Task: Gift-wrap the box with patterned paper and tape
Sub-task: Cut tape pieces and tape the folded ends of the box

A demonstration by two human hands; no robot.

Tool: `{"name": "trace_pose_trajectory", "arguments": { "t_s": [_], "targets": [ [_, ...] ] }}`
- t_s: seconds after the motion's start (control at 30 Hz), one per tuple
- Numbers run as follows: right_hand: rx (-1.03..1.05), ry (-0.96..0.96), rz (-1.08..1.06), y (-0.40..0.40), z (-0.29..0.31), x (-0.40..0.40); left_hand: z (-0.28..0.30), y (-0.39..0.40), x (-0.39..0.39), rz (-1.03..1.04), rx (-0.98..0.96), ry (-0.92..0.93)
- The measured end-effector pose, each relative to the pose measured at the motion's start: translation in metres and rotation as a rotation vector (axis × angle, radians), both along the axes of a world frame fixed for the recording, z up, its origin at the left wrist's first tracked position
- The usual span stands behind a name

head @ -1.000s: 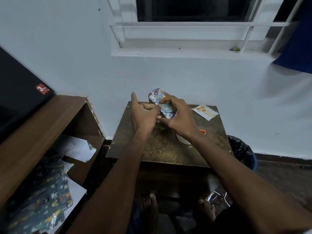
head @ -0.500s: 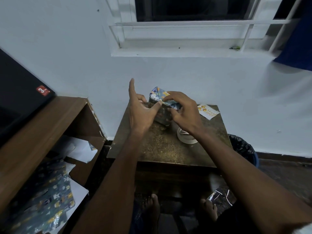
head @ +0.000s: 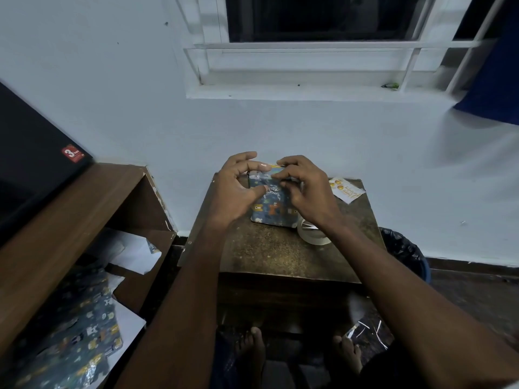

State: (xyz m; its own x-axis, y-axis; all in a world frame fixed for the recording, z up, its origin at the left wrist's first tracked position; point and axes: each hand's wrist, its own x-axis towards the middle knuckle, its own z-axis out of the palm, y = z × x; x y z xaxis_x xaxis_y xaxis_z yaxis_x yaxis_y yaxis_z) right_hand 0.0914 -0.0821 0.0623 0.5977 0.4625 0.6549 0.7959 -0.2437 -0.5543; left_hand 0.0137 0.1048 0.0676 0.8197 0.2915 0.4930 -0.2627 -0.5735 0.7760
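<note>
Since half a second ago the wrapped box [head: 273,203] has come down onto the small table [head: 269,254] at frame centre; it stands between both hands. The left hand [head: 234,189] and right hand [head: 306,189] pinch its top paper fold. Upper left, a red sticker [head: 72,154] reads "3"
</note>
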Motion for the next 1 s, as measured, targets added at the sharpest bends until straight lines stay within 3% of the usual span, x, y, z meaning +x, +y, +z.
{"name": "trace_pose_trajectory", "arguments": {
  "t_s": [0.2,0.87,1.0],
  "targets": [
    [0.003,-0.019,-0.001,0.0002,0.0002,-0.0017,0.0009,-0.0002,0.0001,0.016,0.092,0.026],
    [0.001,-0.106,-0.078,0.0004,-0.0054,0.0037,0.0019,-0.0077,0.0009,0.002,0.008,-0.044],
    [0.008,-0.099,-0.067,-0.0005,-0.0046,0.0029,-0.0021,-0.0063,0.0039,0.031,0.074,-0.074]
  ]
}}
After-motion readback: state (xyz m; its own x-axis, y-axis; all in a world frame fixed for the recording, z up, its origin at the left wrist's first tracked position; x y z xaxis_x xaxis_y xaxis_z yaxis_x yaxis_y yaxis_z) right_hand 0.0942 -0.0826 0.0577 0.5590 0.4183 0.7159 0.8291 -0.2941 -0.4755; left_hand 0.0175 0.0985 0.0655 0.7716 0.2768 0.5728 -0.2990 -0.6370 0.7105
